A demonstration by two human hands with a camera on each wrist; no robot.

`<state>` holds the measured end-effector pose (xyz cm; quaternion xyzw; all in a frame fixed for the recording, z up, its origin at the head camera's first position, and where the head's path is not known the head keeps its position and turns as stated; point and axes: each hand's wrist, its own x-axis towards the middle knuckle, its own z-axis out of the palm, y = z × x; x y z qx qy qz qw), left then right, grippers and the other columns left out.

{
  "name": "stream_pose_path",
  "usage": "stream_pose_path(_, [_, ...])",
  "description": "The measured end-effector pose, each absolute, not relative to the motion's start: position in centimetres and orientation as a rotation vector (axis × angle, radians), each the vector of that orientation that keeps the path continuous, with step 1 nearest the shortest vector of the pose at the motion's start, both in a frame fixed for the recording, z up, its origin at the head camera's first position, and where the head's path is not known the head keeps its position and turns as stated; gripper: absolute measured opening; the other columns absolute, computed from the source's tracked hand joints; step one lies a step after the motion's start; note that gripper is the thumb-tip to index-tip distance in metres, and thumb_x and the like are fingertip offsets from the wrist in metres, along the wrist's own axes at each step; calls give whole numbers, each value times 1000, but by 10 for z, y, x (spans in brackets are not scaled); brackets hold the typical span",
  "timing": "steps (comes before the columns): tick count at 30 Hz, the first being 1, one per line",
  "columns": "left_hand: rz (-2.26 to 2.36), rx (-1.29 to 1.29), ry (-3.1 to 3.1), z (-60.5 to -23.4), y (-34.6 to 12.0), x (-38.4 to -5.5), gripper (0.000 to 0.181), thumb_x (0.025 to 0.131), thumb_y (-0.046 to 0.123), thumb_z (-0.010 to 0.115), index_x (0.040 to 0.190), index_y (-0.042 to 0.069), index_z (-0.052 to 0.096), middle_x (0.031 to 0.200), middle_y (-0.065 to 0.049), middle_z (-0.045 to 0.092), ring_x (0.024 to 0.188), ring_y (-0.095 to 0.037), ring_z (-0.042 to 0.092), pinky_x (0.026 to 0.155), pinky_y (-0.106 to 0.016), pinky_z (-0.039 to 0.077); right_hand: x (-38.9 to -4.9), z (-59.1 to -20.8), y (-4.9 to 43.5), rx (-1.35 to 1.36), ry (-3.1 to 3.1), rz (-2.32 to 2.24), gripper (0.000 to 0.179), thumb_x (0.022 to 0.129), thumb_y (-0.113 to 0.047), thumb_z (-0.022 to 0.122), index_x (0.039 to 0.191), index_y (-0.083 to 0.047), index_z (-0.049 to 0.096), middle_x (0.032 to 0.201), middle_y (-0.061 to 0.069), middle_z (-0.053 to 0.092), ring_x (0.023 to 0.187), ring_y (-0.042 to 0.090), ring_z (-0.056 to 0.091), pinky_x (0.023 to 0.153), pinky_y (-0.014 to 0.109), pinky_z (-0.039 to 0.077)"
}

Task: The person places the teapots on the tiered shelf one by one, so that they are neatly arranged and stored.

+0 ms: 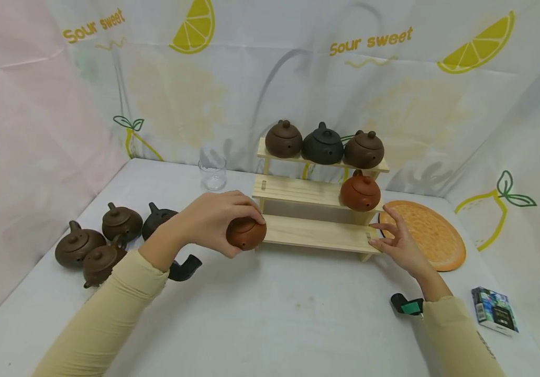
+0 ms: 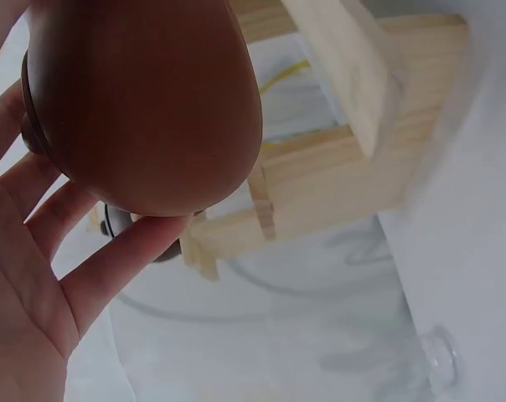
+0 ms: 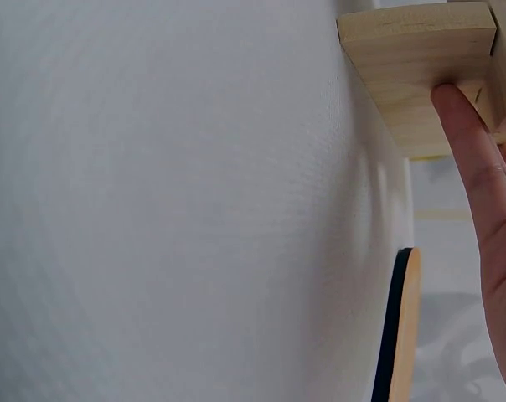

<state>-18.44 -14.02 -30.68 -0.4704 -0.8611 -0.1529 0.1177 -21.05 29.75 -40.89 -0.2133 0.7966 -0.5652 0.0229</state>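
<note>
As the spread right hand [image 1: 401,245] touches the rack's [image 1: 317,234] right edge, the left hand [image 1: 214,220] grips a reddish teapot [image 1: 247,235], seemingly mid-carry; lowering calls for steadiness.

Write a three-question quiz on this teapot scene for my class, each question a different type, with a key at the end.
1. Count: how many teapots are on the top tier of the wooden stand?

2. True or false: the right hand is holding a teapot.

3. Choose: what is the left hand holding?
A. A drinking glass
B. A reddish-brown teapot
C. A small box

Key:
1. Three.
2. False; it touches the right end of the wooden stand.
3. B.
</note>
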Motion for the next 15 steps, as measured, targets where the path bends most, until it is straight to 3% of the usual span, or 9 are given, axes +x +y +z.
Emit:
stream_pose_path(6, [-457,-1421,-2495,-302,-120,-197,56,56,35,80,108,26,64,112,11,57,101,-7,50,66,-28,47,-212,-410,300,-659,2468,-1739,86,88,8,57,149,-24,6,118,6,44,83,8,63,72,18,49])
stream_pose_path(15, [-423,-1485,-2454,-295,-86,-219,52,59,37,77,108,25,64,111,10,57,97,-8,52,70,-27,47,-212,-409,300,-657,2448,-1763,86,87,10,56,149,-24,7,118,8,44,81,9,64,71,18,50])
